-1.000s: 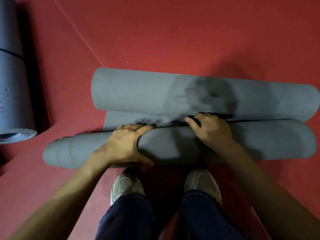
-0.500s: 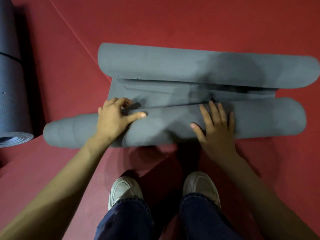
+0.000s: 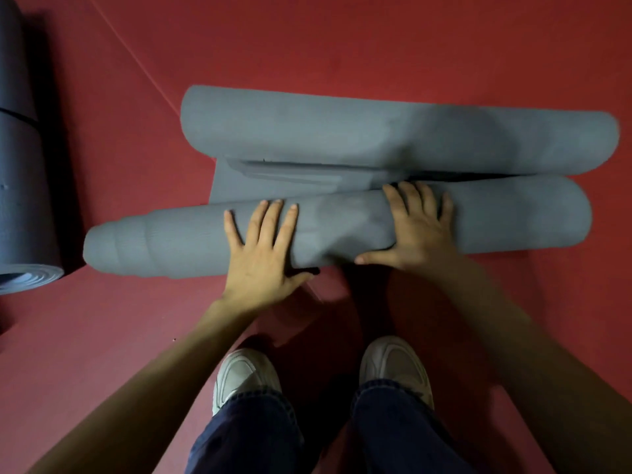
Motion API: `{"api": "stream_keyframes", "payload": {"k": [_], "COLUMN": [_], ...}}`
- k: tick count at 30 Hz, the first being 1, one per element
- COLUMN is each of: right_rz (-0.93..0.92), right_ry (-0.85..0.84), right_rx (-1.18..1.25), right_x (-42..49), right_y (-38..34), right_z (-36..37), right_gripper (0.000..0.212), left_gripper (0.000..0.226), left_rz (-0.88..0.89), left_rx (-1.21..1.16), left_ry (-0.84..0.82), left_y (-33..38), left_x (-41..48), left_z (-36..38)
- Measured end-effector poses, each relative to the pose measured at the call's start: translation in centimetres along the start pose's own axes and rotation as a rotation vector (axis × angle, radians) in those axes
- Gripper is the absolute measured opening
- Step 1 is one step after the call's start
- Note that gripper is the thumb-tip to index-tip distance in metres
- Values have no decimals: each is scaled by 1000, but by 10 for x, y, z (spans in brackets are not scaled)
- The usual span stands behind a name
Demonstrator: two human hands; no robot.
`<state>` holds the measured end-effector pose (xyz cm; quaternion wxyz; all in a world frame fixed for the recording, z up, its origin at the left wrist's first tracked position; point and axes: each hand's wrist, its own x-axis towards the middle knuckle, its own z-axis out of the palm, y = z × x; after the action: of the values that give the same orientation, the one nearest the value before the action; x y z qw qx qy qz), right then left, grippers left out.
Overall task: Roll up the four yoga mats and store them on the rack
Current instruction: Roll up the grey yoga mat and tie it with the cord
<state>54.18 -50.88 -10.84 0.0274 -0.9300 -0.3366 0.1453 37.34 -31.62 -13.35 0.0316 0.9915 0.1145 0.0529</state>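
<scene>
While both hands (image 3: 263,258) press flat, mat (image 3: 513,217) lies half-rolled.

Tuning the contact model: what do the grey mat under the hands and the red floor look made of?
Grey mat: probably soft foam, matte, with a fine ribbed texture. It dents and creases between the left hand and the right hand.
Red floor: matte sheet flooring with a thin seam line, possibly rubber or vinyl. The exact material is unclear.
</scene>
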Motion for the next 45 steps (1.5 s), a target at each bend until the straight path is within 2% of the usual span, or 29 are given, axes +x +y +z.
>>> {"api": "stream_keyframes", "payload": {"k": [2,4,8,10,13,17,19,23,25,28,33,40,45], "right_rz": [-11,-69,-146,-164,-169,-160,-145,-166,-174,-169,-183,-197,-246], "right_ry": [-41,-6,313,317,106,34,-38,-108,-149,-200,-156,-40,30], "right_rx": [-32,-42,-24,-43,-93,-138,-104,-116,-110,-104,-155,-210,-192], "right_x": [15,27,32,32,33,46,59,80,89,98,93,48,2], "right_y": [4,7,9,7,6,4,4,3,2,1,0,-6,-9], "right_z": [-9,-15,1,6,-1,-15,-23,-38,-44,-52,-50,-32,-8], "right_gripper": [127,120,92,97,129,135,136,137,136,136,133,122,117], "left_gripper": [118,124,128,127,117,99,106,126,129,127,122,109,103], "left_rz": [-4,-4,-21,-23,51,122,94,28,20,21,29,94,97], "left_rx": [46,55,-24,-95,-222,-144,-40,63,90,99,56,32,-3], "left_ry": [-50,-119,-321,-355,-228,53,22,-194,-275,-310,-263,-36,-65], "left_y": [-6,-14,-30,-38,-47,-45,-38,-36,-39,-40,-40,-33,-20], "left_x": [17,37,75,90,93,71,67,87,100,112,114,70,17], "left_z": [-2,-8,-22,-27,-25,-10,-4,-14,-18,-21,-22,-15,-21]}}
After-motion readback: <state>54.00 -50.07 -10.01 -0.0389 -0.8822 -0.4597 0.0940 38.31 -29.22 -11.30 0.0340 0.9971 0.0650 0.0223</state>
